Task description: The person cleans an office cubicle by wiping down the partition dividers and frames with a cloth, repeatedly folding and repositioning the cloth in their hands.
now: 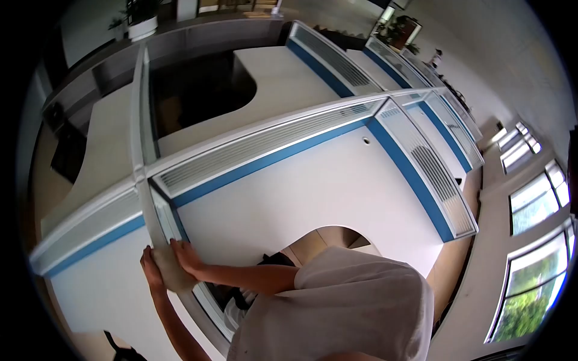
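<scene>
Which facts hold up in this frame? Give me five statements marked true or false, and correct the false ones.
1. The left hand and right hand are both on a beige cloth over a partition rail. True.
2. The coloured bands along the partitions are red. False: they are blue.
3. A small round hole shows in the white desktop. True.
4. The windows are at the picture's left edge. False: they are on the right.
5. The person's shirt is black. False: it is white.
</scene>
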`<act>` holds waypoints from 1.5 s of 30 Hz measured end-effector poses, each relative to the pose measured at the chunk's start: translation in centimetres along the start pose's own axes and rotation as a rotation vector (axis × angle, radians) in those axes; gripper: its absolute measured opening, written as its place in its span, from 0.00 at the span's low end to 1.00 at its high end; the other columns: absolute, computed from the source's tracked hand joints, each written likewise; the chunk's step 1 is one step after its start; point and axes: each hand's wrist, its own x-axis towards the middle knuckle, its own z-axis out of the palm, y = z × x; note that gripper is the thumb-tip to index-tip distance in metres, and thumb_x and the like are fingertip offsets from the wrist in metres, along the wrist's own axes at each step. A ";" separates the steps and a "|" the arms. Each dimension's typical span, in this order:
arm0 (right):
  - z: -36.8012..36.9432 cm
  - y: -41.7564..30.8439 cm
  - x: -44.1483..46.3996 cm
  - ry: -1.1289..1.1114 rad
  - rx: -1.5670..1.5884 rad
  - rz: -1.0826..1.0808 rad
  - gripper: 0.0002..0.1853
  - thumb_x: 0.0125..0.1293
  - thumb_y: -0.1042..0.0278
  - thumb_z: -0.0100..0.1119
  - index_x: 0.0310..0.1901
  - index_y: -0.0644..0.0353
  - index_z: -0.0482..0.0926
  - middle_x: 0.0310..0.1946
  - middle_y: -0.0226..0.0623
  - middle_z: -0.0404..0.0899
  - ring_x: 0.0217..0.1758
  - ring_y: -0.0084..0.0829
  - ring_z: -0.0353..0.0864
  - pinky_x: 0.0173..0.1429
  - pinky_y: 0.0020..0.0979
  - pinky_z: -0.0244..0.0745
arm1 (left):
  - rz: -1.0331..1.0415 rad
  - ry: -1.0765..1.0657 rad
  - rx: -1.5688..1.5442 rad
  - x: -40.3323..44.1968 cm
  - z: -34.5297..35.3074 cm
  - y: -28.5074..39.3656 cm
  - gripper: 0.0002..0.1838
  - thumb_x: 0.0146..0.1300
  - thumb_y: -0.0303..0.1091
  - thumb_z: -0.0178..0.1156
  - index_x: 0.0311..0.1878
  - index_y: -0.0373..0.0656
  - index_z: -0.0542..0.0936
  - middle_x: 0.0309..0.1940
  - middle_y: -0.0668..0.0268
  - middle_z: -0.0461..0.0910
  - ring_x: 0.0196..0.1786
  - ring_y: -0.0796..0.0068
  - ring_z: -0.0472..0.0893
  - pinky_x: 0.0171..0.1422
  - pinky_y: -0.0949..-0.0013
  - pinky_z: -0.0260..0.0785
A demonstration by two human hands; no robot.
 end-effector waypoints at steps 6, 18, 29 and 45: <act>-1.8 1.1 -0.6 -0.127 0.119 0.148 0.34 0.75 0.36 0.45 0.41 0.68 0.80 0.29 0.42 0.81 0.32 0.36 0.81 0.37 0.42 0.78 | 0.803 0.027 0.378 -2.2 -2.3 -6.0 0.25 0.80 0.49 0.38 0.62 0.39 0.73 0.53 0.57 0.75 0.61 0.72 0.69 0.67 0.63 0.61; 0.0 1.6 1.6 -0.024 0.023 -0.113 0.28 0.77 0.45 0.44 0.49 0.69 0.78 0.42 0.52 0.82 0.46 0.41 0.81 0.53 0.40 0.73 | 0.770 0.137 0.499 -2.1 -0.3 -0.9 0.20 0.71 0.42 0.47 0.32 0.32 0.75 0.30 0.44 0.78 0.34 0.56 0.75 0.44 0.55 0.66; -2.1 1.0 -0.9 -0.119 -0.075 -0.076 0.32 0.75 0.41 0.46 0.47 0.72 0.77 0.39 0.52 0.80 0.44 0.46 0.79 0.55 0.43 0.71 | 0.213 0.294 0.196 -7.7 2.5 3.3 0.19 0.71 0.40 0.47 0.35 0.32 0.77 0.27 0.61 0.75 0.33 0.72 0.70 0.43 0.64 0.66; -1.2 0.7 0.8 -0.007 -0.252 -0.274 0.29 0.76 0.43 0.46 0.50 0.69 0.75 0.44 0.59 0.80 0.50 0.58 0.79 0.55 0.46 0.72 | 0.201 0.255 0.035 -5.0 1.6 0.8 0.18 0.73 0.40 0.46 0.28 0.40 0.72 0.25 0.71 0.68 0.30 0.78 0.65 0.38 0.67 0.64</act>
